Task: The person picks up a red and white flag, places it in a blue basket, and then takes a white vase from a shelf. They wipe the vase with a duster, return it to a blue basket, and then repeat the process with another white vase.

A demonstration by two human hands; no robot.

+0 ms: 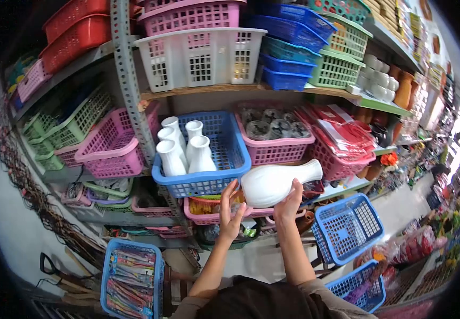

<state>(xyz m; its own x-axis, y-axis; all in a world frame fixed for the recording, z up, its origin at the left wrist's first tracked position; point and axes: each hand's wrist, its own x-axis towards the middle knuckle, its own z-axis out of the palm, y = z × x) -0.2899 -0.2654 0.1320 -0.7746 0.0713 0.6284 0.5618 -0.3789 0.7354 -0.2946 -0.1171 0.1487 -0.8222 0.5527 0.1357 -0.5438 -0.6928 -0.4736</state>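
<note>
A white ribbed vase [272, 184] lies sideways in front of me, its narrow neck and flared mouth pointing right. My right hand [288, 206] grips it from below, thumb against the body near the neck, other fingers mostly hidden behind it. At the base end, my left hand [231, 213] has its thumb and fingers spread apart, fingertips right beside the vase's bottom. Just behind, on the shelf, a blue basket [203, 187] holds several upright white vases [200, 154] grouped in its left half.
A pink basket [277, 151] of round dark-patterned items stands right of the blue one, beside red packets [341, 135]. A perforated metal post [129, 80] rises at left. Below are a blue basket [341, 255] at right and one of packaged goods [131, 282] at left.
</note>
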